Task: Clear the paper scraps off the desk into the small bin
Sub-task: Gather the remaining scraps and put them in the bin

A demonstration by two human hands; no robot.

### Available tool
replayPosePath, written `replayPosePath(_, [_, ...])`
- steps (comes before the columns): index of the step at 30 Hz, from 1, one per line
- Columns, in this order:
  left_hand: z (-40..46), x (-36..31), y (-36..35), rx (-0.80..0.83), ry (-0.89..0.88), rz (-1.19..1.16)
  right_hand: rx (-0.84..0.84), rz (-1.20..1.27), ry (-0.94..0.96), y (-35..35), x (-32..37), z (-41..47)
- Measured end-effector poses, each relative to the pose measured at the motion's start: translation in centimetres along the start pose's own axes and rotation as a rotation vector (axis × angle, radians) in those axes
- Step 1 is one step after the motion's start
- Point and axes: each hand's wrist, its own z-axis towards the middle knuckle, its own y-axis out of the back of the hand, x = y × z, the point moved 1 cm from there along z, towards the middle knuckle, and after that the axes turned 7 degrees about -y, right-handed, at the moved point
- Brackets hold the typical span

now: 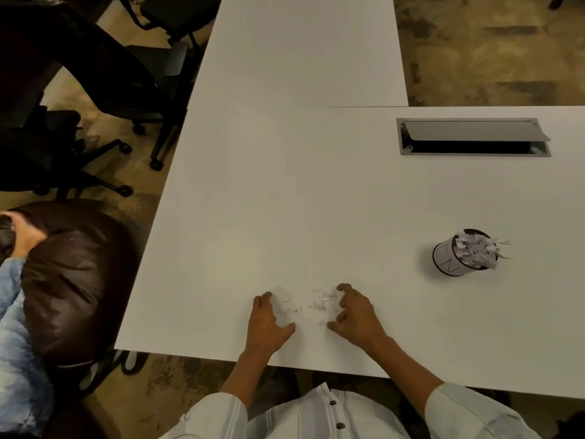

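Small white paper scraps lie in a loose heap on the white desk near its front edge. My left hand rests on the desk at the heap's left side, fingers spread and curved toward it. My right hand cups the heap's right side the same way. Neither hand has scraps lifted. The small bin, a white-wrapped cylinder with handwriting on it, stands to the right, about an arm's reach away, and is stuffed with paper strips that stick out over its rim.
A cable hatch with its lid raised is set in the desk at the back right. A second white table adjoins behind. Black office chairs stand left. A person in a denim sleeve sits at a brown leather chair.
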Motion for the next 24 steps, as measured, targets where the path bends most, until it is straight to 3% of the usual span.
replayPosePath(6, [1.3, -2.3, -1.4, -0.017, -0.119, -0.081, -0.076, 0.071, 0.115, -1.4, 3.3, 1.6])
replayPosePath(10, [1.6, -1.5, -0.3, -0.051, -0.174, 0.114, -0.154, -0.113, 0.238, 0.3, 2.2, 1.3])
replayPosePath(15, [1.7, -1.2, -1.0, 0.153, -0.274, 0.318, 0.082, -0.537, 0.395, -0.7, 2.4, 1.5])
replayPosePath(22, [0.2, -2.2, -2.7, 0.141, -0.334, 0.311, -0.090, -0.747, 0.676, -4.3, 2.1, -1.3])
replayPosePath(24, [-0.2, -2.0, -3.1, 0.135, -0.353, 0.306, -0.084, -0.771, 0.681, -4.4, 2.2, -1.7])
